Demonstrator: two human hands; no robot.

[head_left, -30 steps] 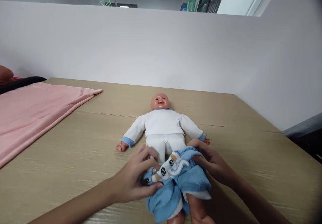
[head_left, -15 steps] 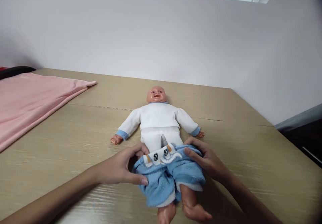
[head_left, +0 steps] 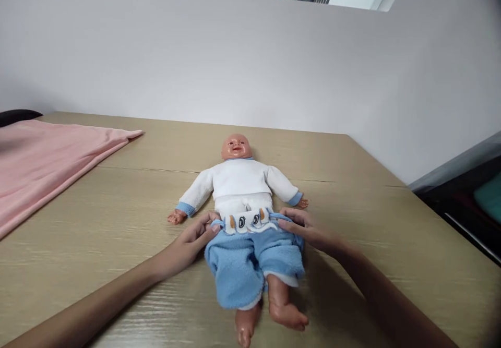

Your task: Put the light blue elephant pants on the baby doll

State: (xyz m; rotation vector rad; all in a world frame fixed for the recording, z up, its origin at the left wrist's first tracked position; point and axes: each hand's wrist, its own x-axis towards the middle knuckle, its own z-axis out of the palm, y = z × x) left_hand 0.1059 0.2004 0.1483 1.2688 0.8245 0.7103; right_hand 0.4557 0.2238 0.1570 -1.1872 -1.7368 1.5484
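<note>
Head view, looking down, close

Pink cloth (head_left: 43, 155) — spread on wooden table (head_left: 391, 243).

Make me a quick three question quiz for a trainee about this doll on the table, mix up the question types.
1. True or false: the doll lies on its back on the wooden table.
2. Where do the left hand and right hand grip the blue trousers? A) at the leg cuffs B) at the waistband, one on each side C) both on one side
3. Fill in: the cloth lying flat at the table's left end is ____ in colour.

Key: 1 true. 2 B. 3 pink, the pink cloth.
</note>
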